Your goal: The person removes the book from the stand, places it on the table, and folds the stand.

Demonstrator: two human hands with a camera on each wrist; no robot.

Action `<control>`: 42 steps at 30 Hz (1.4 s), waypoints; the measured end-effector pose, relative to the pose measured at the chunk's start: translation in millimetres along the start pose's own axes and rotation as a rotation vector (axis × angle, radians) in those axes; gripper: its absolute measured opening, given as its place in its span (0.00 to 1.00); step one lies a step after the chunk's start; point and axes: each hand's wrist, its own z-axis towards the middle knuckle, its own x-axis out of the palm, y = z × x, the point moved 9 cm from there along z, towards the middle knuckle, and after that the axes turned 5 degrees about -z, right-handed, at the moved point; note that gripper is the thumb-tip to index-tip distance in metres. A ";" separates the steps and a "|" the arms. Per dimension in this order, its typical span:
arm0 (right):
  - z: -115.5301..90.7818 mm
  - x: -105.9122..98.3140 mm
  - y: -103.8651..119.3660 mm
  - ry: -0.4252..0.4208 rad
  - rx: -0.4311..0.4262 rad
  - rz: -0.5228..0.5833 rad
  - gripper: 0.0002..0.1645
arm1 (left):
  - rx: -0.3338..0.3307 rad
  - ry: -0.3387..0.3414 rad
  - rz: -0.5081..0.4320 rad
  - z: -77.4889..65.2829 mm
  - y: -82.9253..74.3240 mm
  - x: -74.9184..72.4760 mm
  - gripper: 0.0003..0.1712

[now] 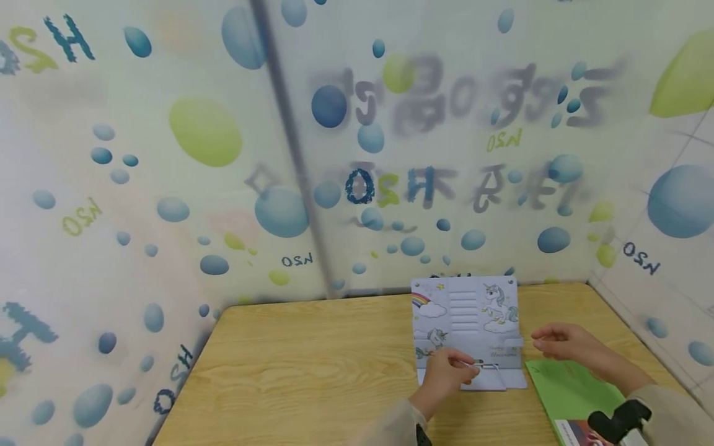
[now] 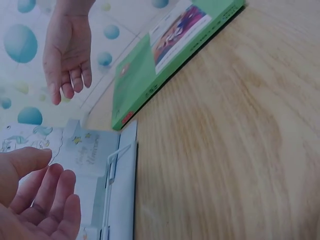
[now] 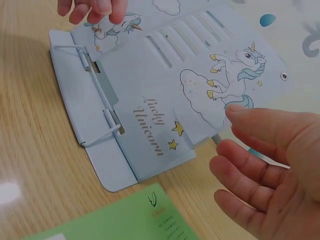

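A white folding book stand [image 1: 465, 319] with unicorn and rainbow pictures stands tilted back on the wooden table. Its wire page holder [image 3: 98, 90] runs along the front ledge, plain in the right wrist view. My left hand [image 1: 445, 375] hovers in front of the stand's lower left, near the wire. The left wrist view shows those fingers loosely bent with nothing between them. To the right of the stand is my right hand [image 1: 574, 347], apart from it, fingers slightly bent and holding nothing. A green book [image 1: 569, 384] lies partly under the right forearm.
The wooden tabletop [image 1: 307, 359] stretches to the left of the stand. A pale curtain [image 1: 357, 248] printed with blue and green dots hangs behind the table's far edge and along both sides.
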 end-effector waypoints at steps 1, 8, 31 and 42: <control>1.3 0.4 0.9 0.000 0.002 0.002 0.29 | 0.009 -0.004 0.001 1.0 -1.2 -3.2 0.04; 10.2 -1.1 4.2 -0.045 0.035 -0.039 0.28 | 0.065 -0.027 -0.021 6.2 -7.7 -20.0 0.05; 25.9 -12.3 5.7 -0.143 0.040 -0.099 0.30 | 0.130 -0.194 -0.018 35.2 -18.0 -97.2 0.07; 29.0 -14.2 4.3 -0.206 0.002 -0.052 0.28 | 0.087 -0.236 0.034 45.7 -6.5 -113.7 0.10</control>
